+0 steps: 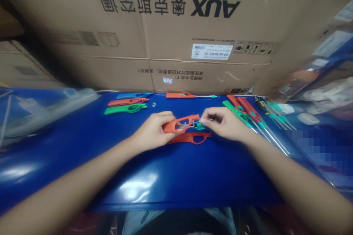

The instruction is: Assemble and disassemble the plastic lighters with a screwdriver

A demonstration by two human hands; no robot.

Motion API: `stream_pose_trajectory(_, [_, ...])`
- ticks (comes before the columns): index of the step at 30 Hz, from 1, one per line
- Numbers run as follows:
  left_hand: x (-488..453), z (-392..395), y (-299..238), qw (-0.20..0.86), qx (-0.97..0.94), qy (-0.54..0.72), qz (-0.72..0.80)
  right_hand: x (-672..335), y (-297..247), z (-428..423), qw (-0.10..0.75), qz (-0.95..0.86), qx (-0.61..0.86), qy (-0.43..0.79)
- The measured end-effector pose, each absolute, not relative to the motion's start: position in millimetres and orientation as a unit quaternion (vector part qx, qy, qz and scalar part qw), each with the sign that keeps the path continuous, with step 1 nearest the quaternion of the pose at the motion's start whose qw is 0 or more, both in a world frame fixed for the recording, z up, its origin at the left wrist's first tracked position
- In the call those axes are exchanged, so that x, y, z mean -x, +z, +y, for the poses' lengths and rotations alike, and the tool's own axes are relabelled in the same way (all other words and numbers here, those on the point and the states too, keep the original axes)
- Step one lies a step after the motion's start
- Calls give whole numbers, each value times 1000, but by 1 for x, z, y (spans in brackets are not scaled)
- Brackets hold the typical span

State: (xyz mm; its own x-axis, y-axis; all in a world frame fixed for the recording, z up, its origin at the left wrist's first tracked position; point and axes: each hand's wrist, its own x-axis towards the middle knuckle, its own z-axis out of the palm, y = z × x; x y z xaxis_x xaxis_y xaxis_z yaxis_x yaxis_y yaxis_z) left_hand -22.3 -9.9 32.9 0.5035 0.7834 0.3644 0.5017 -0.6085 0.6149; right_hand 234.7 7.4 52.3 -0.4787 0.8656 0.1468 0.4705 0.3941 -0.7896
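Note:
My left hand [157, 126] is closed around an orange lighter casing [172, 126], the handle of a long-nosed gas lighter. Its open side shows small metal parts and a green trigger piece [199, 126]. At the casing's front end, my right hand [224, 122] pinches a thin wire [207, 119] between thumb and fingertips. The wire runs toward the inside of the casing; its far end is too small to make out. Just below, a second orange casing half [190, 138] with a trigger loop lies on the blue table [171, 180].
Blue, red and green lighter casings [125, 109] lie at the left, beside small springs [154, 105]. One orange lighter [180, 95] rests along the back. Several lighters with metal tubes [250, 112] and a screwdriver [261, 105] are at the right. A large cardboard box [171, 36] stands behind.

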Motion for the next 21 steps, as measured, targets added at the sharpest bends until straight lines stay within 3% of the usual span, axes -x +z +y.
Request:
stream_pose_trajectory(7, [32, 3, 36, 265, -792, 325, 444, -252, 58, 21, 344, -768, 424, 334])
stream_pose_trajectory(14, [11, -7, 36, 578, -534, 369, 495, -232, 47, 12, 377, -720, 424, 400])
stream_pose_trajectory(21, [-11, -34, 30, 717, -435, 373, 398, -205, 36, -16, 350, -702, 371, 497])
